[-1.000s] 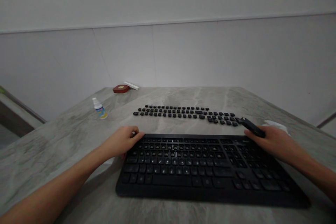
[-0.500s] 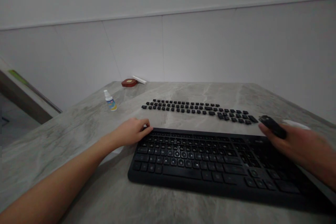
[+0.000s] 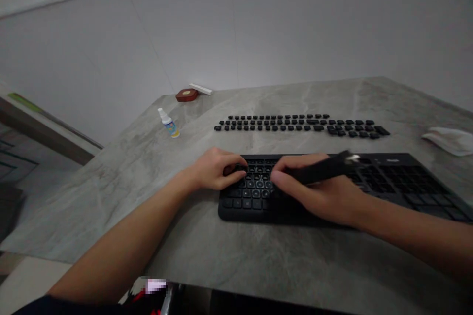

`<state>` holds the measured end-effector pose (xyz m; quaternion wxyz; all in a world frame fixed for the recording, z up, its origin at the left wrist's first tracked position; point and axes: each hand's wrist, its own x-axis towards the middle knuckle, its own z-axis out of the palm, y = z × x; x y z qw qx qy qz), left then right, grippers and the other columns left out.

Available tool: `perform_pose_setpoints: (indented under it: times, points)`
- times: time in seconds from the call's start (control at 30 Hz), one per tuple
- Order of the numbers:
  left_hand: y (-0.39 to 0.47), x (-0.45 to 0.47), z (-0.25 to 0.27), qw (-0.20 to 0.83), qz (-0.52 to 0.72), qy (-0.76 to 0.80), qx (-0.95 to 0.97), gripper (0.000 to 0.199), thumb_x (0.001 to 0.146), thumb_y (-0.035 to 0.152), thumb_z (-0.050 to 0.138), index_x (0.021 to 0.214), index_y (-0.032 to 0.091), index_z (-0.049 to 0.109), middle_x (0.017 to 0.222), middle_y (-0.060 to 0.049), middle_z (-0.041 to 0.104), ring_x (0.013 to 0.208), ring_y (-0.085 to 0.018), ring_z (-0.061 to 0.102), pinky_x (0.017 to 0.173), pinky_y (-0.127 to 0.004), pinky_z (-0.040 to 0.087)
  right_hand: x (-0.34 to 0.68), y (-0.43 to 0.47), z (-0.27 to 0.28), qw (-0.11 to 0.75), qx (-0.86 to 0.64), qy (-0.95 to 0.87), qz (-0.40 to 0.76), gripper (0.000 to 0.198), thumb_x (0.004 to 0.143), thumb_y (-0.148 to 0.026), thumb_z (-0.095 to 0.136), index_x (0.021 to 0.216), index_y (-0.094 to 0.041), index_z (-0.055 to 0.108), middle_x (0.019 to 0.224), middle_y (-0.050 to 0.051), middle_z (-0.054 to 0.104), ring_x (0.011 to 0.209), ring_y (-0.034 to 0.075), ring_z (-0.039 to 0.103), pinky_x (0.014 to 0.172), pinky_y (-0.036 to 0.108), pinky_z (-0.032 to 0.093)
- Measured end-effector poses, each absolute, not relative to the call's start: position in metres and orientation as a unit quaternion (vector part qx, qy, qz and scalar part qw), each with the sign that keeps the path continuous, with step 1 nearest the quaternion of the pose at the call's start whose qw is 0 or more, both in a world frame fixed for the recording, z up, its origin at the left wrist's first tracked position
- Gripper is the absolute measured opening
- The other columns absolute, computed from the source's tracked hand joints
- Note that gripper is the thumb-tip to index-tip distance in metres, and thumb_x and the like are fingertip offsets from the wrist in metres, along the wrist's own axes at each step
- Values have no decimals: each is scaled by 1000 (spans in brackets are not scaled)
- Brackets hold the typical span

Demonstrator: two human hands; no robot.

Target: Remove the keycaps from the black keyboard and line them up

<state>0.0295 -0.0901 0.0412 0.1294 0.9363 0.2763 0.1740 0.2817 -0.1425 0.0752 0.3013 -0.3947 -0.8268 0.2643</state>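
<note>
A black keyboard [image 3: 251,215] lies across the table, with many key places in its upper rows showing bare sockets. At its upper left end is my left hand [image 3: 218,170], thumb and curled fingers closed over the edge and touching the left keys. My right hand [image 3: 325,189] is over the middle of the keyboard, wrapped round a thick black pen-shaped tool [image 3: 320,170] with a shiny metal end pointing up and right. The tool's lower end is hidden by my fingers. Behind the keyboard, loose black keycaps [image 3: 275,122] lie in several rows.
A small white spray bottle [image 3: 170,124] with a blue and yellow label stands at the left. Farther back are a reddish-brown box [image 3: 186,95] and a white strip [image 3: 200,88] by the wall. A white cloth or tissue [image 3: 449,140] lies at the right.
My right hand has moved left with the black tool, from the keyboard's right end to its middle. My left hand has shifted onto the left keys. The view has tilted down.
</note>
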Motion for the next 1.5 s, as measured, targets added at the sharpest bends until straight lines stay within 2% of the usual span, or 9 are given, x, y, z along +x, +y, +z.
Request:
perform_pose_setpoints:
  times: [0.2,0.43,0.57,0.73,0.93,1.07,1.23,1.4,1.5]
  points:
    - [-86,24,41,119,195,233,945,24,81,13,45,87,12,69,69,-4,65,57,-12,56,55,-23,41,232,-138,42,373,-342,-804,312,14,83,-21,59,74,-16,68,63,-1,66,58,12,60,58,23,45]
    - [-86,40,44,106,169,201,959,15,69,18,47,70,14,62,54,-1,56,47,-12,47,49,-24,35,236,-137,29,384,-326,-801,324,10,80,-21,61,77,-17,70,69,0,69,64,14,63,61,25,47]
    - [-85,48,41,149,176,178,957,11,62,18,46,65,14,57,53,0,50,47,-11,43,48,-24,32,237,-137,28,397,-323,-796,324,5,78,-20,63,76,-17,66,66,-1,65,60,13,58,56,24,44]
    - [-88,35,49,273,151,244,918,9,69,19,53,69,14,59,58,2,51,51,-10,44,51,-22,33,239,-137,23,425,-336,-778,318,4,80,-22,66,81,-18,66,72,-2,66,65,14,60,63,26,46]
    - [-84,21,54,264,160,255,916,18,85,26,53,73,13,60,62,2,50,54,-10,42,51,-21,33,240,-132,25,469,-305,-745,363,14,80,-18,68,94,-21,69,90,0,71,84,15,65,80,29,50]
    - [-84,22,40,271,200,230,913,35,92,39,52,70,12,61,63,-1,55,59,-12,51,59,-24,40,248,-135,33,461,-329,-726,391,14,84,-23,61,94,-17,68,80,1,69,75,16,64,71,28,51]
    - [-90,13,24,275,251,243,896,47,95,49,49,67,12,58,60,-2,53,55,-12,50,53,-23,37,249,-141,31,429,-360,-751,350,10,77,-13,61,83,-16,67,74,0,68,68,14,63,66,26,50]
    - [-102,2,29,236,227,218,920,30,93,33,49,72,14,59,65,-4,56,63,-15,52,59,-26,38,249,-143,20,459,-269,-807,258,18,79,-16,63,97,-16,65,89,5,69,82,16,65,79,30,52]
    - [-107,-2,34,196,208,198,938,19,91,21,46,77,16,58,68,-5,56,65,-16,51,59,-27,37,253,-144,19,432,-196,-849,231,24,83,-16,58,107,-15,62,100,9,68,93,18,64,85,31,53]
